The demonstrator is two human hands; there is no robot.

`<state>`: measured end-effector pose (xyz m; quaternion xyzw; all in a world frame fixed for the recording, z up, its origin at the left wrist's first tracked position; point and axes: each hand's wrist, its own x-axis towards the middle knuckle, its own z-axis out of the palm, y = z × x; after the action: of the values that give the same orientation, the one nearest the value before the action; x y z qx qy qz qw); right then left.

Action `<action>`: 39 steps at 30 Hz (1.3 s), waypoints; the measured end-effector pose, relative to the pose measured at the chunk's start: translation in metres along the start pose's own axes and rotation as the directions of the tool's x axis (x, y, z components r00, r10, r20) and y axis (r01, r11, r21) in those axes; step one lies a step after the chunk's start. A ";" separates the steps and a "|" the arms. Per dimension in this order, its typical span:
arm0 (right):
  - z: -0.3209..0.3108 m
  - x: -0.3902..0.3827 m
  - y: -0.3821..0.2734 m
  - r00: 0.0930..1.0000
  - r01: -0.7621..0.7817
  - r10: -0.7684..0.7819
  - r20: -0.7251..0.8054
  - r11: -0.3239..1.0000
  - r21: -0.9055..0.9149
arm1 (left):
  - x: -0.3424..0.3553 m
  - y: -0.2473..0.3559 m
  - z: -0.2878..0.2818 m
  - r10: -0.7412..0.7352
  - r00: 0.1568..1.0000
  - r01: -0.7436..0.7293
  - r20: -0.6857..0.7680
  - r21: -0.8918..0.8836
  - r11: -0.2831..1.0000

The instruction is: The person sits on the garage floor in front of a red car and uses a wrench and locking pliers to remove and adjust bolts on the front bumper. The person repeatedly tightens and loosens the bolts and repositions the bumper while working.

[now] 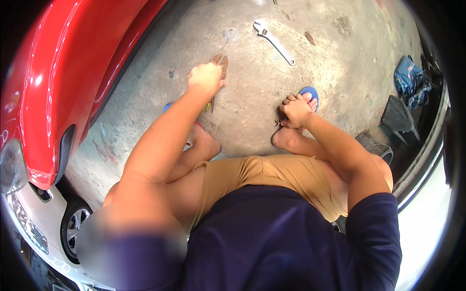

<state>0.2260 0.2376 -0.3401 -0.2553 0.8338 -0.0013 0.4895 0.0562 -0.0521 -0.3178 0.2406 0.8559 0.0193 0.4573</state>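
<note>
Where the bare concrete floor [252,111] opens out at twelve o'clock, beyond the tan shorts [264,169] and the navy shirt [272,237] at six, I have both hands low and well apart. My left hand [206,77], at eleven o'clock, is curled closed around the rusty pliers [224,66], whose brown head pokes out past the knuckles. Just under that wrist I see a yellow-marked handle [209,105]; I cannot tell whether it belongs to the same tool.

At two o'clock I have the right hand [297,111] down over the foot in the blue flip-flop [306,89], fingers bent, with something dark at the fingertips. I cannot tell from here whether it has hold of anything.

Toward one o'clock, the silver adjustable wrench [277,44] lies flat on the concrete, near neither hand, with a small brown scrap [309,38] to its right. I see the glossy red car [73,72] between nine and ten, and a white car's wheel [75,230] at eight. Between two and three o'clock lies a crumpled blue bag [410,82]; at three I make out a dark bucket [374,147].
</note>
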 end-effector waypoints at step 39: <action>-0.126 0.134 -0.150 0.843 -0.185 0.465 -0.270 0.723 0.665 | -0.084 -0.129 -0.011 0.040 0.999 -0.007 0.002 -0.976 0.218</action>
<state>0.1338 0.0186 -0.3461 0.0791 0.9035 -0.2395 0.3466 0.0359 -0.2007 -0.2792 -0.0852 0.6461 0.5538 0.5183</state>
